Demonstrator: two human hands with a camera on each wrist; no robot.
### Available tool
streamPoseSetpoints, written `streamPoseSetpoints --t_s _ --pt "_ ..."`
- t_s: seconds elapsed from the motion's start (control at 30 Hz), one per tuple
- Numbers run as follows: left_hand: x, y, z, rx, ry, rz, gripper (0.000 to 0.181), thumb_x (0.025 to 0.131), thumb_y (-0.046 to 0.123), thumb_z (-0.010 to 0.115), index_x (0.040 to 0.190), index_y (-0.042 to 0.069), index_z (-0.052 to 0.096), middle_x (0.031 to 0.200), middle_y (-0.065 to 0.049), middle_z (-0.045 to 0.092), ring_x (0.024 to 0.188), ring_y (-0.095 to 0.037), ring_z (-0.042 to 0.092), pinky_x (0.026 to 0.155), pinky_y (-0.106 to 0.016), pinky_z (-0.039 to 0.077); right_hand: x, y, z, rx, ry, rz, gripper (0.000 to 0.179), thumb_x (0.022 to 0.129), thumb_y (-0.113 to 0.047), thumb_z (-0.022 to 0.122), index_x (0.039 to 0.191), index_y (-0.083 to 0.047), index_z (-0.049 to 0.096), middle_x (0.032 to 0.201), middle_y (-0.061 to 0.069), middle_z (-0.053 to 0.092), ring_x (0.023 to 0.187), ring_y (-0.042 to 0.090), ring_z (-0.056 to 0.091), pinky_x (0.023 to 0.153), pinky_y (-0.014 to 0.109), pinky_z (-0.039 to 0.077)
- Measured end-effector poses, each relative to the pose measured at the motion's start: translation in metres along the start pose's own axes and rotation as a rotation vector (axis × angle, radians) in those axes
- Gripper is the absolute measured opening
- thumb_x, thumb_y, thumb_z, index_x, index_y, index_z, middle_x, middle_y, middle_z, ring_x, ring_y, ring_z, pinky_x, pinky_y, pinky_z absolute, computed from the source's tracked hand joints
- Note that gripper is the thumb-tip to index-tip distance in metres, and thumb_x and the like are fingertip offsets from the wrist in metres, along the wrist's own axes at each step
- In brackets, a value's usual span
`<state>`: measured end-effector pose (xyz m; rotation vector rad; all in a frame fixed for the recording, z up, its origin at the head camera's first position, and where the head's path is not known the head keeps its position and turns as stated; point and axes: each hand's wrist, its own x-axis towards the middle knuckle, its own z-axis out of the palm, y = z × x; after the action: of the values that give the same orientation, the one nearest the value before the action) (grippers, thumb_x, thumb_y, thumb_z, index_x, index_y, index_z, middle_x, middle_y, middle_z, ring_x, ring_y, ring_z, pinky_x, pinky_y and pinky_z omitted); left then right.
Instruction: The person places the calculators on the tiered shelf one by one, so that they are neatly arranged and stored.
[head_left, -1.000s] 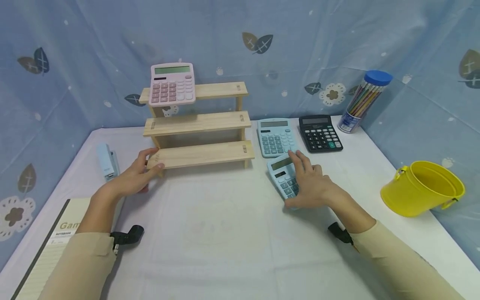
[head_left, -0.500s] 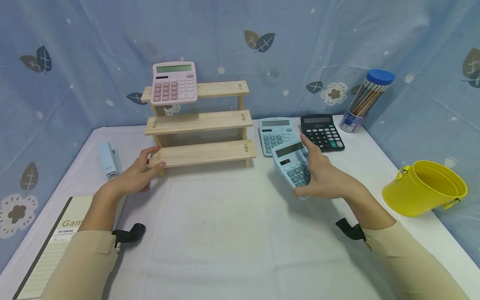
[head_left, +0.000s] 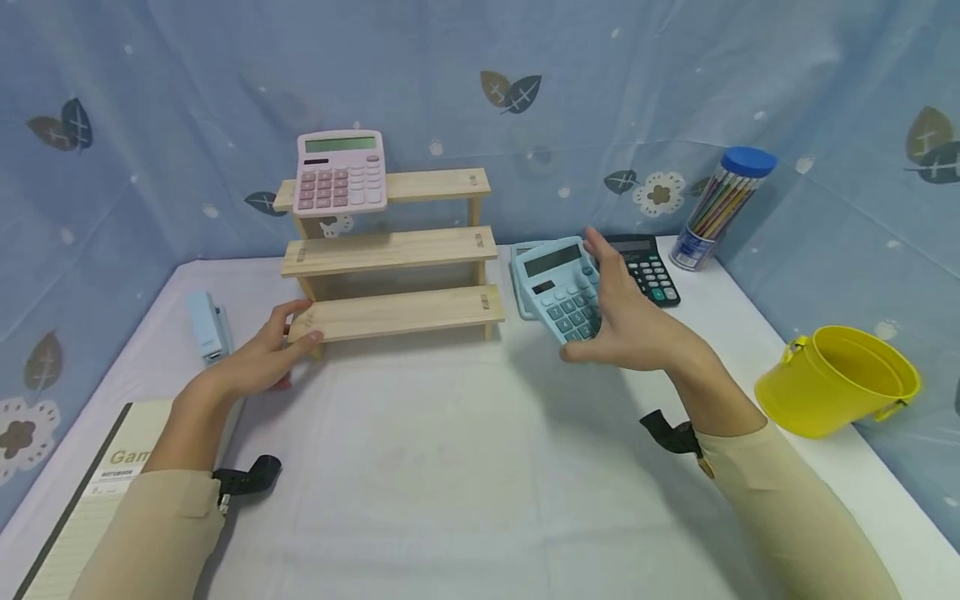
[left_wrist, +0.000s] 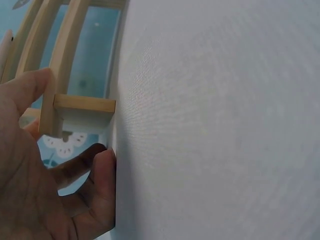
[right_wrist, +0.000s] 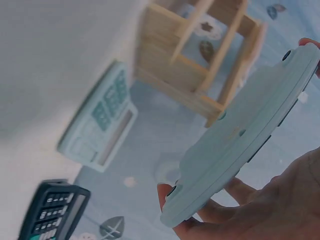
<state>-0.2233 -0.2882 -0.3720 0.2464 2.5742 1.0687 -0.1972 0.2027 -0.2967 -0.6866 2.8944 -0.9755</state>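
Note:
My right hand (head_left: 641,329) grips a light-blue calculator (head_left: 557,287), lifted off the table and tilted, keys facing up. In the right wrist view its pale underside (right_wrist: 240,135) shows, with fingertips at both ends. Behind it lies a second light-blue calculator (right_wrist: 102,117), mostly covered in the head view. A black calculator (head_left: 656,279) is partly hidden by my right hand. With finger and thumb, my left hand (head_left: 251,362) pinches the left end of the lowest board of a three-step wooden rack (head_left: 405,312). A pink calculator (head_left: 341,175) leans on the rack's top step.
A blue stapler (head_left: 206,325) and a notebook (head_left: 90,500) lie at the left. At the back right a blue-lidded jar of pencils (head_left: 716,208) leans against the cloth backdrop (head_left: 420,67). A yellow bucket (head_left: 806,387) is at the right edge.
My right hand has raised the light-blue calculator off the table and moved it back and slightly left, over the other blue one. The left hand keeps its hold on the rack.

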Motion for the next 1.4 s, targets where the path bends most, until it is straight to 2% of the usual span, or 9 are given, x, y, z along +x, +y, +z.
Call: streamPoseSetpoints --t_s 0.2,0.43,0.73,0.9,1.13,1.27,1.4 --pt "0.0 0.001 0.0 -0.014 -0.006 0.0 0.082 0.108 0.053 0.042 0.164 0.02 -0.008 0.157 -0.039 0.015 0.124 -0.047 0.042 0.074 -0.039 0.053 0.012 -0.012 -0.008 0.045 0.04 -0.023 0.143 0.07 -0.023 0.09 0.161 -0.025 -0.02 0.17 0.014 -0.002 0.152 0.039 0.014 0.116 0.066 0.022" --pt "-0.002 0.003 -0.001 -0.034 -0.017 -0.01 0.083 0.108 0.054 0.042 0.163 0.02 -0.011 0.159 -0.041 0.011 0.131 -0.05 0.037 0.078 -0.042 0.054 0.04 -0.029 -0.01 0.127 0.057 -0.048 0.14 0.07 -0.019 0.089 0.161 -0.027 -0.017 0.17 0.013 -0.002 0.146 0.036 0.025 0.116 0.058 0.027" --pt "-0.004 0.002 0.001 -0.029 -0.01 -0.017 0.083 0.107 0.056 0.042 0.164 0.024 -0.01 0.16 -0.039 0.01 0.134 -0.051 0.037 0.08 -0.046 0.056 0.07 -0.042 -0.002 0.105 0.102 -0.078 0.137 0.07 -0.026 0.089 0.163 -0.028 -0.012 0.17 0.011 0.001 0.156 0.028 0.009 0.121 0.059 0.018" --pt "-0.003 0.001 0.004 -0.02 0.0 -0.021 0.083 0.107 0.057 0.042 0.164 0.024 -0.009 0.16 -0.039 0.012 0.132 -0.051 0.04 0.079 -0.045 0.056 0.087 -0.046 0.002 0.107 0.128 -0.083 0.136 0.069 -0.028 0.089 0.163 -0.029 -0.009 0.17 0.011 0.004 0.156 0.03 0.011 0.122 0.059 0.017" --pt "-0.004 -0.001 0.004 -0.008 0.008 -0.03 0.083 0.107 0.057 0.042 0.164 0.024 -0.008 0.157 -0.039 0.016 0.125 -0.051 0.045 0.075 -0.043 0.057 0.112 -0.057 0.002 0.103 0.139 -0.07 0.132 0.071 -0.028 0.086 0.164 -0.026 -0.008 0.171 0.011 0.006 0.157 0.025 0.01 0.124 0.053 0.017" --pt "-0.005 0.001 0.003 -0.018 0.003 -0.034 0.083 0.107 0.057 0.042 0.164 0.025 -0.008 0.158 -0.038 0.015 0.128 -0.051 0.044 0.077 -0.045 0.057 0.127 -0.065 -0.001 0.057 0.154 -0.059 0.131 0.071 -0.032 0.085 0.164 -0.023 -0.007 0.17 0.012 0.008 0.156 0.024 0.014 0.124 0.05 0.018" --pt "-0.001 0.001 0.001 -0.01 0.008 -0.035 0.084 0.106 0.058 0.042 0.164 0.024 -0.008 0.158 -0.037 0.016 0.122 -0.048 0.046 0.076 -0.044 0.057 0.139 -0.071 -0.003 -0.011 0.169 -0.058 0.129 0.073 -0.035 0.083 0.164 -0.021 -0.007 0.17 0.011 0.01 0.156 0.023 0.014 0.124 0.048 0.018"
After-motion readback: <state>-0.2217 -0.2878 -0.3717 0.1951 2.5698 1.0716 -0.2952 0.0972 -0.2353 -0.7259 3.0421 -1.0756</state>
